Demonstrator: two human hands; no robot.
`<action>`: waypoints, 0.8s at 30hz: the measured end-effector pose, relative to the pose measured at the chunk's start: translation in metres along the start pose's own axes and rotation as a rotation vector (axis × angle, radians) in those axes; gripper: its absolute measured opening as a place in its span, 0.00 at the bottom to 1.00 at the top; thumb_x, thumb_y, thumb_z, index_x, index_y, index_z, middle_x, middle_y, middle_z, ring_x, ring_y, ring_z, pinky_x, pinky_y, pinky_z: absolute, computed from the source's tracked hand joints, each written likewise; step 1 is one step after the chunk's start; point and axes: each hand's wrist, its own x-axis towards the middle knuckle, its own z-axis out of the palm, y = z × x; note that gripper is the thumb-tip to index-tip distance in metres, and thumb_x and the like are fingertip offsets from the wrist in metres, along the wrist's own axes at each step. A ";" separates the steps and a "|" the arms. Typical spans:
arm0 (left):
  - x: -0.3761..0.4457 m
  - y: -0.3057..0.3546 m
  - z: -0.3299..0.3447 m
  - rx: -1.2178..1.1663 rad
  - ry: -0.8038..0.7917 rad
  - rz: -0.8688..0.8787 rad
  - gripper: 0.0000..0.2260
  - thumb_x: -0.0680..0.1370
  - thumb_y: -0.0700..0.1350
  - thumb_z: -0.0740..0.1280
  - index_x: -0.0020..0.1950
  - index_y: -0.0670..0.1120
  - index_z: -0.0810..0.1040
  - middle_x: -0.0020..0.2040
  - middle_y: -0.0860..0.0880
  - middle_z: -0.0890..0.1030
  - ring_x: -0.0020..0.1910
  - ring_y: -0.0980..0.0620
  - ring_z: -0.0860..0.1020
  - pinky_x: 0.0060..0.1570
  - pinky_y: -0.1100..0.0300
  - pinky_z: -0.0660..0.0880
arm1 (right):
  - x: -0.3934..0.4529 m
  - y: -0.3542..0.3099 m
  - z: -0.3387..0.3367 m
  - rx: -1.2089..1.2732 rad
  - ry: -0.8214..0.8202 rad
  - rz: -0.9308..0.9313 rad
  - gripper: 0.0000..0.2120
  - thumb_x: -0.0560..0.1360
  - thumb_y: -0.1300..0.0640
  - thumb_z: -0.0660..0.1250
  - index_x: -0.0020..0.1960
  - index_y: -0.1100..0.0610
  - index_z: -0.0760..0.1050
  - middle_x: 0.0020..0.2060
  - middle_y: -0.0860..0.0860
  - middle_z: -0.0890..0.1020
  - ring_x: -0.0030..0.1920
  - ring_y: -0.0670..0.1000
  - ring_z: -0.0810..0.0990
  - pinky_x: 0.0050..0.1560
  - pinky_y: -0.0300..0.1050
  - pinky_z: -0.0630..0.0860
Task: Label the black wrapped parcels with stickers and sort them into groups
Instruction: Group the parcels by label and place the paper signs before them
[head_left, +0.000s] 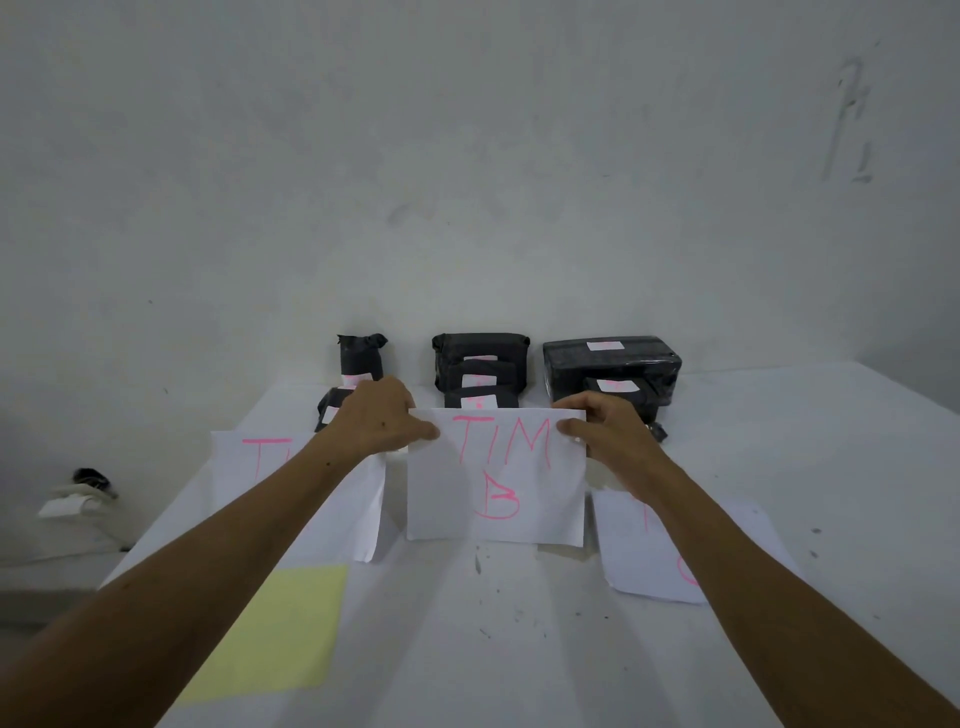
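Both hands are on the middle sheet (496, 475), the one lettered "TIM B" in pink. My left hand (382, 418) pinches its top left corner between thumb and fingers, and my right hand (602, 423) pinches the top right corner the same way. I hold the sheet upright, its lower edge at or just above the table (831, 441); I cannot tell whether it touches.

To do this step well, I judge I should keep both pinches level so the paper stays flat, then lay it down squarely in front of the middle stack, clear of the two neighbouring sheets, with the lettering facing me. It is thin paper, so a slow release should keep it from sliding.

Counting: three sheets in all. The left sheet (244, 483) lies flat, partly under my left forearm; the right sheet (639, 551) lies flat under my right forearm, most of its lettering hidden.

Black parcels stand at the wall in three groups. The left group (358, 358) shows two. The middle group (480, 364) shows three, stacked front to back. The right group (613, 358) shows two, plus a small dark piece by my right wrist that I cannot identify. Each parcel I can see carries a pale sticker. One yellow pad (275, 629) lies near me on the left.
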 end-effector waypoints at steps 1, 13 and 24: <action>0.000 0.000 0.001 0.024 0.007 0.006 0.20 0.73 0.56 0.76 0.36 0.41 0.78 0.37 0.46 0.78 0.38 0.47 0.78 0.40 0.56 0.74 | 0.000 0.001 -0.001 -0.011 -0.005 0.007 0.09 0.77 0.63 0.71 0.56 0.55 0.82 0.54 0.53 0.84 0.56 0.55 0.83 0.58 0.56 0.83; -0.009 0.015 0.004 0.054 0.113 0.037 0.19 0.77 0.55 0.71 0.60 0.42 0.81 0.58 0.46 0.82 0.54 0.47 0.79 0.50 0.58 0.71 | 0.000 -0.004 -0.002 -0.089 -0.016 0.030 0.10 0.79 0.61 0.70 0.59 0.54 0.80 0.57 0.53 0.83 0.58 0.56 0.82 0.59 0.60 0.82; -0.018 0.023 0.015 0.104 0.275 0.139 0.19 0.77 0.53 0.71 0.59 0.40 0.75 0.57 0.42 0.75 0.55 0.45 0.74 0.51 0.54 0.73 | 0.001 -0.008 -0.004 -0.144 -0.007 0.063 0.15 0.77 0.52 0.73 0.62 0.50 0.76 0.59 0.53 0.79 0.58 0.54 0.81 0.57 0.56 0.83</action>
